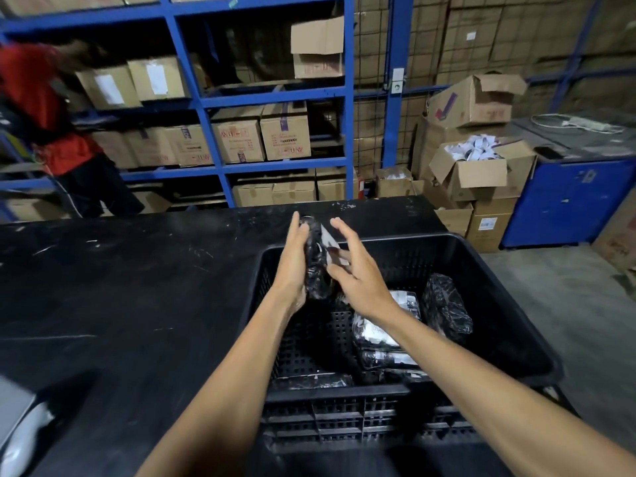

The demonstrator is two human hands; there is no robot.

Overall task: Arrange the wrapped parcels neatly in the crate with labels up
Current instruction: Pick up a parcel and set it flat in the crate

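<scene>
A black plastic crate [509,287] stands on the right of a black table [120,287]. Above its far left corner I hold a black wrapped parcel [315,266] on edge between both hands. My left hand [292,259] presses flat against its left side. My right hand [354,270] touches its right side, where a white label [328,242] shows, with fingers spread. Inside the crate lie several more parcels: one with a white label up [375,332], one black bundle leaning at the right [445,308], one flat at the front left [309,380].
Blue shelving [206,108] with cardboard boxes stands behind the table. A person in a red shirt [41,108] works at the far left. Open cardboard boxes [478,166] and a blue cabinet [571,197] stand at the right. A white object [24,428] lies at the table's near left edge.
</scene>
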